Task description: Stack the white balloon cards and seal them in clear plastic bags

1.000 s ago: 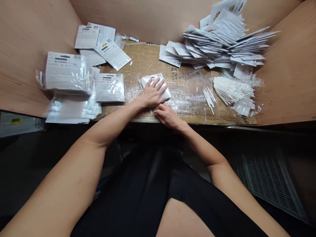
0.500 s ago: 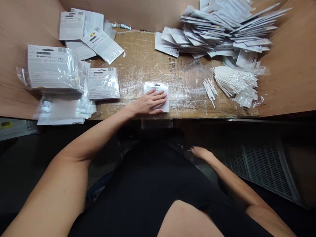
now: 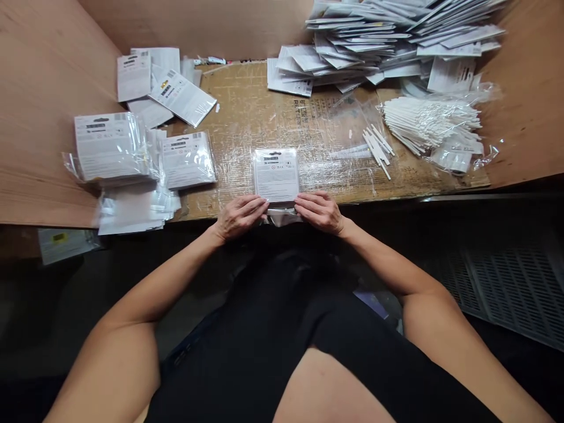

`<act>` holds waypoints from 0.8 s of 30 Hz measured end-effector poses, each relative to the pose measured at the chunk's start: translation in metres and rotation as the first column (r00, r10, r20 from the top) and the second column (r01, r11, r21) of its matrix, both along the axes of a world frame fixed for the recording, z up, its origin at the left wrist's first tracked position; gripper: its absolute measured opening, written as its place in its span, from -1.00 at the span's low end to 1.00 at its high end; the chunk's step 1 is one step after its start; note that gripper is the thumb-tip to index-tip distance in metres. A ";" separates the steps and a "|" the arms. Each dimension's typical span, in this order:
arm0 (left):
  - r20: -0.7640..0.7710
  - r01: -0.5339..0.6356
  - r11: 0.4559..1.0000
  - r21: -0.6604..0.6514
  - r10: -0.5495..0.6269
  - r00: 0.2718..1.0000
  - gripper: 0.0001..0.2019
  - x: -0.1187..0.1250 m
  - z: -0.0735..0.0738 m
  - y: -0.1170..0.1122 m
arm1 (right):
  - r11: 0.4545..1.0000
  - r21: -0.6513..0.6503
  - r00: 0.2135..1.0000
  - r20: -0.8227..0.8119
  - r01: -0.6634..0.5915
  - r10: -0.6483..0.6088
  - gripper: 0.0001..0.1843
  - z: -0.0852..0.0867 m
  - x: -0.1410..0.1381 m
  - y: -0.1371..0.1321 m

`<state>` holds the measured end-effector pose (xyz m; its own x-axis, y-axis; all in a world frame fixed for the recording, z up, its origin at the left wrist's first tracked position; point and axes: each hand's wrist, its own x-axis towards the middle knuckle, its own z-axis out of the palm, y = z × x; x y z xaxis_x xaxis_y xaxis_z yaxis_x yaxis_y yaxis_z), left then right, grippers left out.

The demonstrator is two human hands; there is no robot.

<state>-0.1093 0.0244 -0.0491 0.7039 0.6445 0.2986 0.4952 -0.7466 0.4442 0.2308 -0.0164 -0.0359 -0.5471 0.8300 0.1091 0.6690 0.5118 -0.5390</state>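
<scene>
A white printed card packet (image 3: 277, 179) in a clear plastic bag (image 3: 282, 216) lies flat at the table's front edge, its hang hole at the far end. The bag's loose flap sticks out past the edge towards me. My left hand (image 3: 241, 216) is closed on the packet's near left corner, fingers together. At the near right corner my right hand (image 3: 319, 211) grips in the same way. Both thumbs are mostly hidden beneath. To the left sits a stack of similar bagged packets (image 3: 188, 160).
A taller packet stack (image 3: 110, 147) and loose clear bags (image 3: 130, 211) stand at left. Other packets (image 3: 183, 97) lie behind them. A big pile of white cards (image 3: 352, 53) fills the back right. White sticks (image 3: 429, 126) in a bag and loose sticks (image 3: 376, 147) lie at right.
My right hand has come up from below the table edge to the packet's near right corner. My left hand has slid off the packet's face to its near left corner.
</scene>
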 end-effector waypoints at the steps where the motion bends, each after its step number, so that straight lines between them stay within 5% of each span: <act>1: 0.038 -0.035 0.999 0.008 0.034 0.999 -0.66 0.004 0.001 -0.001 | 0.999 0.028 0.999 -0.033 0.039 -0.038 -0.59 -0.001 -0.005 0.003; 4: 0.156 -0.277 0.960 -0.028 0.278 0.948 -0.57 0.018 0.010 -0.003 | 0.959 0.055 0.954 -0.130 0.280 -0.271 -0.49 0.004 -0.021 0.006; 8: 0.126 -0.591 0.797 -0.120 0.603 0.788 -0.55 0.040 0.021 0.004 | 0.797 -0.002 0.797 -0.012 0.604 -0.604 -0.45 0.017 -0.053 0.012; 11: 0.099 -0.666 0.737 -0.116 0.676 0.730 -0.60 0.051 0.020 0.011 | 0.702 0.048 0.694 0.113 0.711 -0.711 -0.59 0.023 -0.069 0.022; 15: 0.121 -0.700 0.675 -0.235 0.735 0.667 -0.61 0.056 0.021 0.009 | 0.676 -0.023 0.674 0.101 0.737 -0.731 -0.58 0.032 -0.065 0.035; 18: 0.261 -0.539 0.575 -0.615 0.794 0.549 -0.68 0.057 0.028 0.000 | 0.646 -0.261 0.682 0.075 0.717 -0.727 -0.42 0.040 -0.054 0.040; 20: 0.368 -0.211 0.486 -0.848 0.828 0.424 -0.57 0.061 0.033 -0.003 | 0.627 -0.474 0.699 -0.033 0.618 -0.714 -0.33 0.042 -0.047 0.041; 22: 0.431 0.115 0.418 -0.901 0.834 0.344 -0.40 0.068 0.038 0.005 | 0.620 -0.656 0.668 -0.231 0.430 -0.708 -0.24 0.046 -0.040 0.042; 24: 0.488 0.292 0.401 -0.868 0.796 0.358 -0.38 0.079 0.044 0.025 | 0.645 -0.717 0.576 -0.420 0.264 -0.702 -0.16 0.056 -0.032 0.050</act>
